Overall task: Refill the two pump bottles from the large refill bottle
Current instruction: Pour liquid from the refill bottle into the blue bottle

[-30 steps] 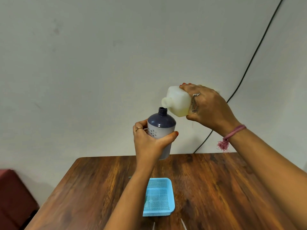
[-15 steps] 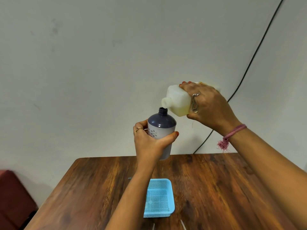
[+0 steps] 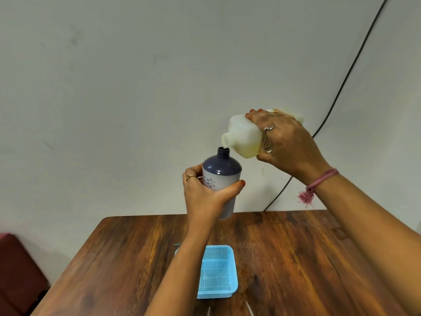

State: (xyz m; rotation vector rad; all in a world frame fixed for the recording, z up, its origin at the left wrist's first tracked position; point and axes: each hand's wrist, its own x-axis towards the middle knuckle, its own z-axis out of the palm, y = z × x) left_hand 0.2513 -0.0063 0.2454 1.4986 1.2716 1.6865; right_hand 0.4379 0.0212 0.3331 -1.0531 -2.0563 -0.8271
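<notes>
Left hand point(image 3: 205, 197): fingers and thumb wrapped round the middle of the pump bottle point(image 3: 222, 181), holding it upright in the air above the far edge of the table point(image 3: 296, 258).
Pump bottle: dark dome top, pale body with a flower print, pump off, threaded neck open.
Right hand point(image 3: 284, 142): clasped over the body of the refill bottle point(image 3: 245, 137), fingers on top, thumb underneath; a ring on one finger, a pink thread band at the wrist.
Refill bottle: pale, tipped down to the left, yellowish liquid inside, its mouth just above and touching or nearly touching the pump bottle's neck; which, cannot be told.
Basket point(image 3: 217, 272): blue mesh, on the table under the left forearm.
Edges: rounded far-left table corner; dark red seat point(image 3: 18, 270) beside it.
Room: bare wood right of the basket; black cable point(image 3: 341, 87) on the wall behind.
</notes>
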